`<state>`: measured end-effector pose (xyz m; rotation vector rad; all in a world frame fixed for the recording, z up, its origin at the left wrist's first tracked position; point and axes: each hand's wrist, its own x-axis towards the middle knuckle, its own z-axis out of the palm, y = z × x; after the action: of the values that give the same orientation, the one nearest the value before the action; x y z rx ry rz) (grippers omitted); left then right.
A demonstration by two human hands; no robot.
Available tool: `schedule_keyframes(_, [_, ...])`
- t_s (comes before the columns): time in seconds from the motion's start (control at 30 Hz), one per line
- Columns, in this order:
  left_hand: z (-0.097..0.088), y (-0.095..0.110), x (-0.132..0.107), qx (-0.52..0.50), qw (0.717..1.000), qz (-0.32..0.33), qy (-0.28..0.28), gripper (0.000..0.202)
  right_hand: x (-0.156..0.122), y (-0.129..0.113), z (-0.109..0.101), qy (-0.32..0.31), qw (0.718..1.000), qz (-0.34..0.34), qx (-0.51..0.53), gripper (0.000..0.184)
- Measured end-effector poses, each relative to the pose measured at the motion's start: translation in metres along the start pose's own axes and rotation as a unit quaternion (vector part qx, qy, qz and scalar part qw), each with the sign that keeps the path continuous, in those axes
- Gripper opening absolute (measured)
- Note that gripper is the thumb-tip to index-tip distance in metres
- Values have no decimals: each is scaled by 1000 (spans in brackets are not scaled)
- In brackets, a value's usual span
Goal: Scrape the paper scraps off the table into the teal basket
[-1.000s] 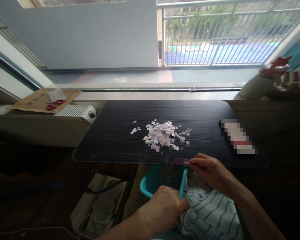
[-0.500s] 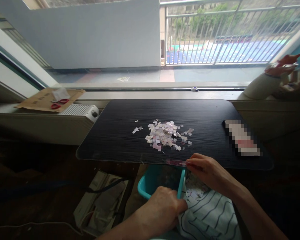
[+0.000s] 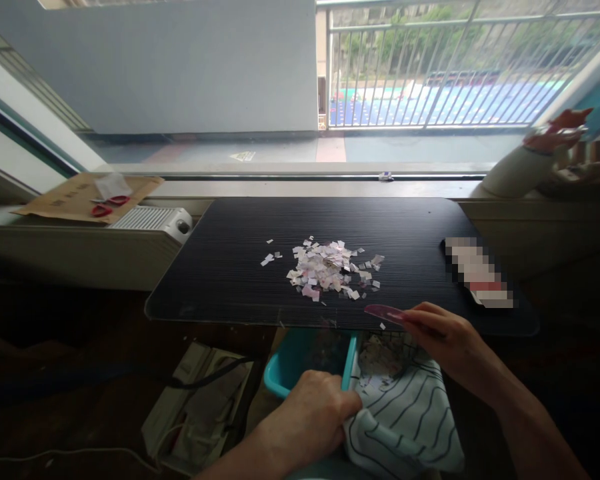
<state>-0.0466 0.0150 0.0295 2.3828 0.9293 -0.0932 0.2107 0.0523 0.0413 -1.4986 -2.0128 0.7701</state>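
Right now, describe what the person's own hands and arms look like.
Both arms are bare, with no sleeves, gloves, watch or rings showing. The left hand and right hand come in from the bottom edge, forearms uncovered as far as the frame shows. Nails are too small to judge.

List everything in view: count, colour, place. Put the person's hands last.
table: one, black, centre
paper scraps: one heap, white and pink, table middle
basin: one, teal, below table's near edge
striped cloth: one, white with dark lines, beside basin, more scraps on it
scissors: one, red handles, on brown cardboard, far left
heater: one, white, left of table
pink card: one, table's near edge
left hand: grips basin rim
right hand: holds pink card
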Motion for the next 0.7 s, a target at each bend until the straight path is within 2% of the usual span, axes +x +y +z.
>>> schedule_keyframes(0.1, [0,0,2,1,1000,5,3,6,0,2,0,4,1000,1,-5,25])
schedule_keyframes(0.2, [1,3,5,26,1000,11,2,8,11,-11,16,-33,999,-27,8,24])
schedule_keyframes(0.3, [1,6,5,31,999,11,2,7,24,-27,36,-31,998,-57,16,22])
schedule_keyframes(0.4, [1,5,1,28,1000,4,0,5,26,-39,45,-61,996,-68,11,22])
schedule_keyframes(0.47, [3,3,-3,24,1000,-5,2,4,18,-41,40,-97,993,-65,10,23])
schedule_keyframes(0.53, [5,1,-5,15,1000,-12,8,4,6,-36,30,-106,993,-49,17,22])
schedule_keyframes(0.7, [9,-1,-3,-10,1000,-7,18,4,-18,0,4,6,999,42,-2,23])
